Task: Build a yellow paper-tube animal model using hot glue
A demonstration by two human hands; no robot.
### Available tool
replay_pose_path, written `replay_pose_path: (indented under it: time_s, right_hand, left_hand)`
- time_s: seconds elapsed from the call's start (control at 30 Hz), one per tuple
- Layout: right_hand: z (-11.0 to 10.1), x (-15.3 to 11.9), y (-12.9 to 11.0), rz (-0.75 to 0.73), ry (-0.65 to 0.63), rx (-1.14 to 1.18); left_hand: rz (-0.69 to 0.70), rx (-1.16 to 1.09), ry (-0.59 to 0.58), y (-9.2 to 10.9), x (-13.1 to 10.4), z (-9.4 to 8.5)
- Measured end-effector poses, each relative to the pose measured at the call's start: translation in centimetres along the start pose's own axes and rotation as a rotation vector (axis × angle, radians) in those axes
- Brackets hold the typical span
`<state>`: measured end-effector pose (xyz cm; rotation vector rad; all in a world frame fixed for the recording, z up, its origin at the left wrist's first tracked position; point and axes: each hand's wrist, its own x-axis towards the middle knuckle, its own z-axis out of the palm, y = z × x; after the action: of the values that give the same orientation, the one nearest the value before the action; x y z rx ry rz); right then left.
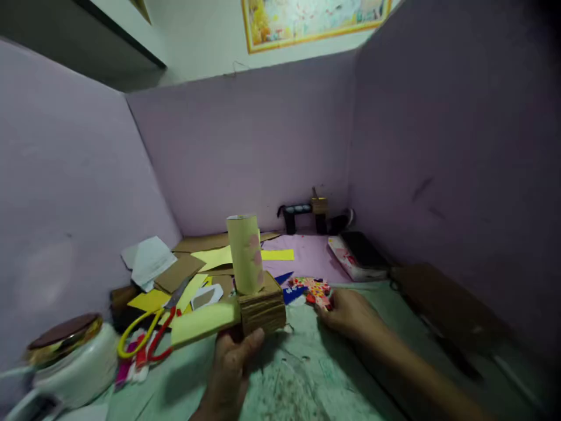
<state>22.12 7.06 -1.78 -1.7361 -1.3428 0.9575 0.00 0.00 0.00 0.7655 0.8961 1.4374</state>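
A model made of a brown cardboard block (262, 309), an upright pale yellow paper tube (245, 257) and a flat yellow strip (204, 323) pointing left stands in the middle. My left hand (232, 365) grips the block from below and in front, thumb on its lower edge. To the right, the fingers of my right hand (344, 313) are closed at the edge of a red and orange patterned piece (316, 291) on the table. Dark blue pieces (293, 292) lie between that piece and the block.
Scissors (156, 339) with yellow and red handles, markers (139, 356) and a white mug (79, 362) are at the left. Paper and cardboard scraps (179, 273) lie behind. A phone (363, 249) on a box and a brown case (442, 298) are at the right.
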Motion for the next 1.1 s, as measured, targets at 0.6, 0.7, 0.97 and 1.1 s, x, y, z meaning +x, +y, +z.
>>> replay_pose_path:
  time_s: [0.6, 0.7, 0.97, 1.1]
  right_hand:
    - [-3.8, -6.4, -3.3, -0.246, -0.149, 0.736]
    - [-3.8, -7.2, -3.0, -0.308, -0.171, 0.707]
    - [-4.3, -8.6, -3.1, -0.204, -0.358, 0.878]
    - [-4.2, -8.0, -2.8, -0.299, -0.294, 0.675]
  left_hand:
    - [0.037, 0.021, -0.1, 0.0, 0.3, 0.0]
    - [0.029, 0.05, -0.112, 0.2, 0.5, -0.2]
    - [0.03, -0.001, -0.055, 0.1, 0.8, 0.1]
    - [0.036, 0.013, -0.072, 0.0, 0.8, 0.2]
